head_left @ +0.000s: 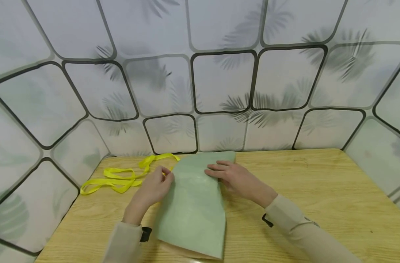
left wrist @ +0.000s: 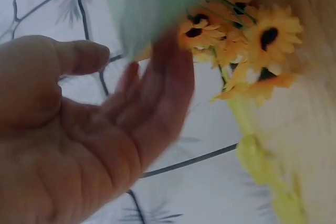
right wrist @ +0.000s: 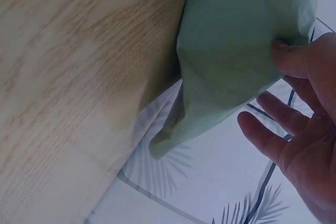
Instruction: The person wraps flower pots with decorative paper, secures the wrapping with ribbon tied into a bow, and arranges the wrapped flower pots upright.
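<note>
A pale green sheet of wrapping paper (head_left: 193,204), folded over into a long wrap, stands out in the middle of the table. Beside its left edge is my left hand (head_left: 155,188), fingers slightly bent at the paper and thumb apart from them in the left wrist view. My right hand (head_left: 236,179) rests on the upper right of the wrap with fingers extended; its thumb (right wrist: 294,59) touches the paper in the right wrist view. Orange-yellow sunflowers (left wrist: 268,38) with dark centres poke out from under the paper by the left fingers. Their stems are mostly hidden.
A loose yellow ribbon (head_left: 119,180) lies in loops at the back left of the wooden table (head_left: 301,204). Behind the table's far edge rises a patterned fabric wall (head_left: 223,82), which also runs along both sides.
</note>
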The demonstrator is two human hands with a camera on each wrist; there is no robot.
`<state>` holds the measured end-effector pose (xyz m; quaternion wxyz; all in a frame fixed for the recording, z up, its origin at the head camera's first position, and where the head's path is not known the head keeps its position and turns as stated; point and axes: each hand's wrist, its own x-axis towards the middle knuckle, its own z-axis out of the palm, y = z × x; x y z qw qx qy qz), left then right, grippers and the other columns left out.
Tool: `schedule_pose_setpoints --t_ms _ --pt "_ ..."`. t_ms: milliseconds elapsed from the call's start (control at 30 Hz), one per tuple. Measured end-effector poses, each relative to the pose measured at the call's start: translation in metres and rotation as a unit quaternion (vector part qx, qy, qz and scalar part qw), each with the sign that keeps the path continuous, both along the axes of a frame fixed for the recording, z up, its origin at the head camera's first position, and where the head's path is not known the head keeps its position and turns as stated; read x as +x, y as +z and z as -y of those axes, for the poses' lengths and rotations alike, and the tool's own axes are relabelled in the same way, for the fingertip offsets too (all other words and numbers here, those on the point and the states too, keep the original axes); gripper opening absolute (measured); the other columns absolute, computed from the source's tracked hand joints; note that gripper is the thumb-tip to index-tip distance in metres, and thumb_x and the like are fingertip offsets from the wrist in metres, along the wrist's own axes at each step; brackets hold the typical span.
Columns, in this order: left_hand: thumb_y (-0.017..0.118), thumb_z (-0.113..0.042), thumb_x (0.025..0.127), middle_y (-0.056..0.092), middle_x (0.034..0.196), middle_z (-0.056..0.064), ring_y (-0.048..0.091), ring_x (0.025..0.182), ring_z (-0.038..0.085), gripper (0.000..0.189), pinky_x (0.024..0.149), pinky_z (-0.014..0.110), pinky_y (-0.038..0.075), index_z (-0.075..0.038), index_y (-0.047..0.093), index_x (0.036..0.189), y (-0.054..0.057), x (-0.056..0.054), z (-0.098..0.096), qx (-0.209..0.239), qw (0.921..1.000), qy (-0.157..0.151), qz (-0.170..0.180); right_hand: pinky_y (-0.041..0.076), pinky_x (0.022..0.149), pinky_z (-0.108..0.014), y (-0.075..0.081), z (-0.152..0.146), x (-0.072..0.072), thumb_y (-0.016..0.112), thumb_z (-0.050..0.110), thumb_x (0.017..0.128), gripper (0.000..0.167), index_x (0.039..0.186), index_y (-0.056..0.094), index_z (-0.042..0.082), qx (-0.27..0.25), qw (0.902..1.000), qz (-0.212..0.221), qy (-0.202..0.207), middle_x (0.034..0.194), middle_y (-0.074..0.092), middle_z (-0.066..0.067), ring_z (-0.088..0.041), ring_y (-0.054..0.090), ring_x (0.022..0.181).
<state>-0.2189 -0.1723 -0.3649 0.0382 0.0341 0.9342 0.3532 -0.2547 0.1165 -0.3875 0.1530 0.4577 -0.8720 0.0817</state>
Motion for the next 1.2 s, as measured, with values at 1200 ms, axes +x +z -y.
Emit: schedule_pose_setpoints --t_ms 1200 --pt "0.088 -0.050 0.075 0.060 0.099 0.024 0.059 0.085 0.036 0.077 0.074 0.045 0.056 0.010 0.059 0.114 -0.016 0.015 -0.088 -0.199 0.9658 -0.004 -0.166 0.056 0.099 -0.049 0.007 0.011 -0.009 0.076 0.016 0.093 0.049 0.138 0.060 0.012 -0.041 0.9876 0.149 0.027 0.142 0.063 -0.008 -0.028 0.062 0.128"
